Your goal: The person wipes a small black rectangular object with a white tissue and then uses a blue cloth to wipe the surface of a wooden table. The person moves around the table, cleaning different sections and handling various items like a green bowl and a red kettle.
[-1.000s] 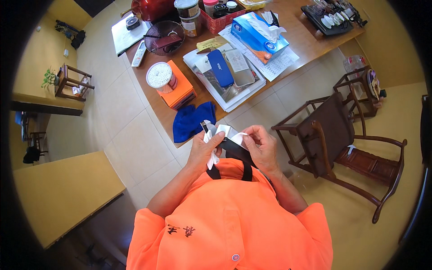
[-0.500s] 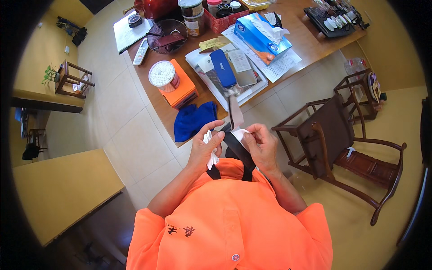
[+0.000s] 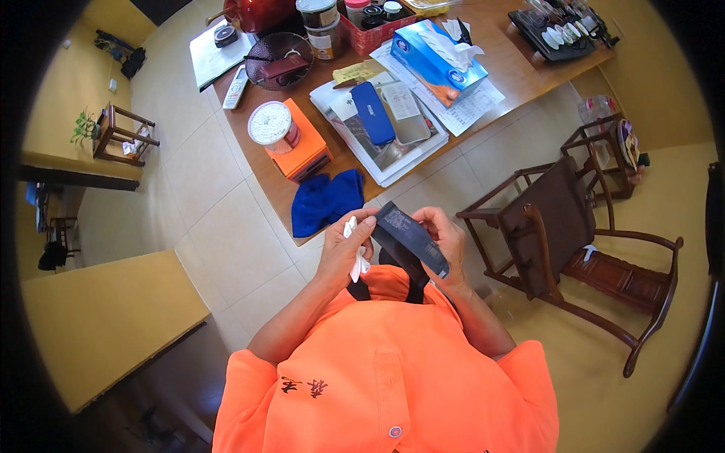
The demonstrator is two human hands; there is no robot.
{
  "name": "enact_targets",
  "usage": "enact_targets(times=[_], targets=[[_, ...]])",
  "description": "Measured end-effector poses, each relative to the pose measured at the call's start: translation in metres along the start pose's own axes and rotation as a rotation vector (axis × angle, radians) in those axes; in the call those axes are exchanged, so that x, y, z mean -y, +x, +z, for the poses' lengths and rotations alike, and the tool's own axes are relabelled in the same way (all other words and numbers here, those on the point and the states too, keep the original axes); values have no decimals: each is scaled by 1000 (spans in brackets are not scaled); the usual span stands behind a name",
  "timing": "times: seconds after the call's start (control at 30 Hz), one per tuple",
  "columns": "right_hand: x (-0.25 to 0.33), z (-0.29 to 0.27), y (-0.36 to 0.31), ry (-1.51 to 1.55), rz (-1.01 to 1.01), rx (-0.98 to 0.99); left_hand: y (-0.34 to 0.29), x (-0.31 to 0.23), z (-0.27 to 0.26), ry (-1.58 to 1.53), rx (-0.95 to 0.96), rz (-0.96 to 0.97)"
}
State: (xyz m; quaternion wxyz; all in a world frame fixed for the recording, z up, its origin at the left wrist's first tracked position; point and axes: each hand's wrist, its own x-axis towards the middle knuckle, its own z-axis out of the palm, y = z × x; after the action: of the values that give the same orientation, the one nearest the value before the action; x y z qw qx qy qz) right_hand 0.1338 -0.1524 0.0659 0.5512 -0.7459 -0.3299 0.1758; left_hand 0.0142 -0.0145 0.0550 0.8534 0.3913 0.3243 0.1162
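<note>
A flat black slab-like thing point(image 3: 411, 235) with small pale print on its face is between my hands; its exact kind I cannot make out. My left hand point(image 3: 341, 249) pinches its upper left corner with the thumb. A crumpled white tissue point(image 3: 359, 260) is tucked in the same hand, hanging by the palm. My right hand point(image 3: 445, 245) is closed on the slab's right side, its fingertips partly hidden behind it. Just beyond my left hand, a blue cloth point(image 3: 326, 202) lies bunched at the table's near corner.
On the wooden table point(image 3: 521, 72) are an orange box point(image 3: 303, 155) with a tub of cotton swabs point(image 3: 273, 124) on top, a blue case point(image 3: 373, 113) on papers, a tissue box point(image 3: 442, 64), and a wire basket point(image 3: 281, 60). A wooden chair point(image 3: 544, 226) stands right.
The black slab has turned so that its printed face shows; before, it was seen narrower, with a greyish strip rising past it. The white piece at my right hand is out of sight.
</note>
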Motion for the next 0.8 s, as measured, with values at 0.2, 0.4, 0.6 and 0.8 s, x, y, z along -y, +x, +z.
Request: enact_targets(times=[0.2,0.4,0.6,0.8], targets=[[5,2,0,-1,30,4,-1,6,1,44,-18,-55],[10,3,0,3,-4,-9,0,7,1,16,-3,-26],[10,3,0,2,-130,-19,1,6,-3,-68,49,-57],[13,4,3,-14,-174,-4,2,5,-7,-81,74,-58]])
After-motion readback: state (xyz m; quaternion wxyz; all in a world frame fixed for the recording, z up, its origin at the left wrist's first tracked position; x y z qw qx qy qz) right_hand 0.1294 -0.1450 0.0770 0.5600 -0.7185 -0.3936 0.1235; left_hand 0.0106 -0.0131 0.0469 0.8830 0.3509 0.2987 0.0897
